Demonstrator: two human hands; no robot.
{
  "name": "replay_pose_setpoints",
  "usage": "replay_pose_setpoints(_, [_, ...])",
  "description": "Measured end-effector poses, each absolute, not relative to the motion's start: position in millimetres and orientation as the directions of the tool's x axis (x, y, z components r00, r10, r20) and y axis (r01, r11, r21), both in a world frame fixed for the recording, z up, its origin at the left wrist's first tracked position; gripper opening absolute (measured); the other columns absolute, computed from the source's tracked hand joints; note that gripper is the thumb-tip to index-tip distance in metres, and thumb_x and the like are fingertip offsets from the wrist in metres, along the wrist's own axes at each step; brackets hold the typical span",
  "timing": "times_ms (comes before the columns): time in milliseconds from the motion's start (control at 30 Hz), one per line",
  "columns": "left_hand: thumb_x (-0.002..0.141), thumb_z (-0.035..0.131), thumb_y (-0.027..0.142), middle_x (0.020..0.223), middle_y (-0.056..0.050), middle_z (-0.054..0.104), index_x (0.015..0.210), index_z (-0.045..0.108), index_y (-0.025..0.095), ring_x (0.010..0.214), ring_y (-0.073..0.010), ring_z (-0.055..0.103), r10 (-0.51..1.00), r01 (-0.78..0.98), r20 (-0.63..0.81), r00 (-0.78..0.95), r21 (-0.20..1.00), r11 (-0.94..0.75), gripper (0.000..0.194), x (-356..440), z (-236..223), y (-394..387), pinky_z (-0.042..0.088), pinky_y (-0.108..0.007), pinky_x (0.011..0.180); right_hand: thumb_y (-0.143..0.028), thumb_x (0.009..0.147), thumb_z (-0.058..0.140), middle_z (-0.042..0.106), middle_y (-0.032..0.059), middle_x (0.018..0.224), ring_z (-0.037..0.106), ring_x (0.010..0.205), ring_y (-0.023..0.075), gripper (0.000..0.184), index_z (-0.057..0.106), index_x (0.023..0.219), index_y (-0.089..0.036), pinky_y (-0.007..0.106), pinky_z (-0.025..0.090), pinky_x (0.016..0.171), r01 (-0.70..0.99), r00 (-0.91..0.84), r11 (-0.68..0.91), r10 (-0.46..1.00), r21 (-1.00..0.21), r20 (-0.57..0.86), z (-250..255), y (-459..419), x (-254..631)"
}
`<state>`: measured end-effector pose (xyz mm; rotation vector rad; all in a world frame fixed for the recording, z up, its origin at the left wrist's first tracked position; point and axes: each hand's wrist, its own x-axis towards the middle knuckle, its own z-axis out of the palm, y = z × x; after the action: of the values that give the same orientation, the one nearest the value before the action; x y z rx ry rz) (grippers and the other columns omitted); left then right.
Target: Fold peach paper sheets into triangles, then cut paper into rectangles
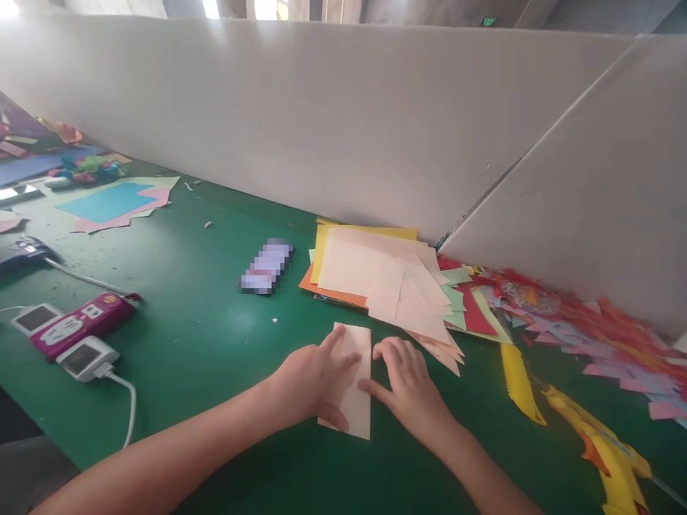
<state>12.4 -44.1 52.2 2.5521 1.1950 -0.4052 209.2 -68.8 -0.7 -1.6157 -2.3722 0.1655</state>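
A pale peach sheet of paper, narrow and upright in view, lies on the green table with a straight right edge. My left hand rests flat on it with fingers spread, pressing its left part. At the paper's right edge is my right hand, its fingers bent and apart, the thumb tip touching the edge. Nothing is gripped in either hand. Just beyond them sits a stack of coloured paper, with loose peach sheets fanned on top.
Yellow cutter and yellow glue gun lie at right, near piled paper strips. A phone lies left of the stack. Farther left are a purple power strip with cabled chargers and coloured sheets. A white partition stands behind.
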Motion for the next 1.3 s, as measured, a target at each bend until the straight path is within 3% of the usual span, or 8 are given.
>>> replay_pose_setpoints(133, [0.057,0.071,0.066,0.151,-0.02,0.017,0.141,0.03,0.031,0.081,-0.0283,0.068,0.689,0.78,-0.396,0.607,0.132,-0.612,0.1,13.4,51.6,-43.3,0.052,-0.031,0.058,-0.044,0.092,0.041,0.057,0.0024,0.073,0.054,0.067,0.017,0.029,0.047,0.075,-0.021,0.026,0.036,0.056,0.941,-0.278,0.299,0.951,-0.16,0.138,6.0,-44.3,204.9])
replay_pose_setpoints(233, [0.057,0.07,0.066,0.151,-0.019,0.017,0.14,0.032,0.03,0.081,-0.0271,0.068,0.69,0.783,-0.399,0.605,0.141,-0.605,0.099,12.8,50.3,-43.4,0.052,-0.03,0.059,-0.04,0.093,0.041,0.059,0.0012,0.061,0.054,0.054,0.0155,0.032,0.051,0.069,-0.02,0.026,0.025,0.047,0.981,-0.187,0.191,0.977,-0.024,0.1,6.1,-28.1,198.7])
replay_pose_setpoints(400, [0.058,0.069,0.067,0.151,-0.018,0.016,0.14,0.033,0.03,0.08,-0.0254,0.068,0.695,0.782,-0.383,0.609,0.147,-0.605,0.096,10.9,49.4,-44.3,0.051,-0.028,0.058,-0.033,0.095,0.037,0.063,0.0063,0.062,0.058,0.056,0.0189,0.032,0.057,0.077,-0.018,0.028,0.02,0.048,0.99,-0.141,0.137,0.982,0.04,0.129,-1.5,-19.9,193.7])
replay_pose_setpoints(533, [0.06,0.07,0.064,0.152,-0.018,0.012,0.14,0.034,0.028,0.085,-0.027,0.067,0.686,0.786,-0.409,0.602,0.153,-0.599,0.095,11.5,55.2,-44.4,0.053,-0.029,0.06,-0.035,0.095,0.038,0.063,0.004,0.068,0.059,0.06,0.0172,0.03,0.056,0.077,-0.019,0.027,0.021,0.048,0.986,-0.163,0.16,0.979,0.034,0.123,-1.0,-30.9,195.3])
replay_pose_setpoints(700, [0.058,0.071,0.064,0.152,-0.02,0.013,0.139,0.033,0.028,0.082,-0.0266,0.068,0.684,0.785,-0.411,0.602,0.15,-0.601,0.096,12.4,57.0,-43.5,0.052,-0.029,0.06,-0.04,0.093,0.04,0.056,-0.0008,0.064,0.053,0.053,0.0128,0.033,0.051,0.068,-0.021,0.025,0.02,0.044,0.97,-0.241,0.243,0.968,-0.03,0.072,1.3,-66.1,196.9])
replay_pose_setpoints(900, [0.06,0.068,0.067,0.15,-0.022,0.017,0.137,0.037,0.026,0.076,-0.0264,0.068,0.684,0.773,-0.384,0.62,0.152,-0.616,0.093,11.4,51.0,-44.1,0.051,-0.03,0.055,-0.031,0.09,0.045,0.053,-0.0017,0.061,0.052,0.051,0.0119,0.03,0.045,0.061,-0.022,0.023,0.023,0.042,0.938,-0.34,0.341,0.94,-0.069,0.024,0.6,-117.3,191.8])
replay_pose_setpoints(1167, [0.062,0.066,0.068,0.151,-0.021,0.016,0.138,0.036,0.026,0.078,-0.0267,0.069,0.679,0.77,-0.402,0.614,0.119,-0.626,0.092,12.2,55.0,-44.9,0.052,-0.031,0.058,-0.031,0.089,0.048,0.054,-0.0032,0.058,0.052,0.049,0.0119,0.026,0.046,0.064,-0.022,0.023,0.019,0.042,0.954,-0.285,0.274,0.955,-0.118,-0.079,9.6,-98.2,193.3])
replay_pose_setpoints(1300, [0.061,0.067,0.067,0.152,-0.019,0.012,0.14,0.031,0.029,0.083,-0.0269,0.068,0.681,0.772,-0.396,0.616,0.132,-0.621,0.095,9.9,50.7,-45.2,0.053,-0.03,0.061,-0.036,0.092,0.043,0.055,-0.0019,0.057,0.051,0.049,0.0129,0.029,0.049,0.067,-0.021,0.024,0.018,0.043,0.98,-0.179,0.174,0.982,-0.093,-0.053,14.7,-55.9,195.3])
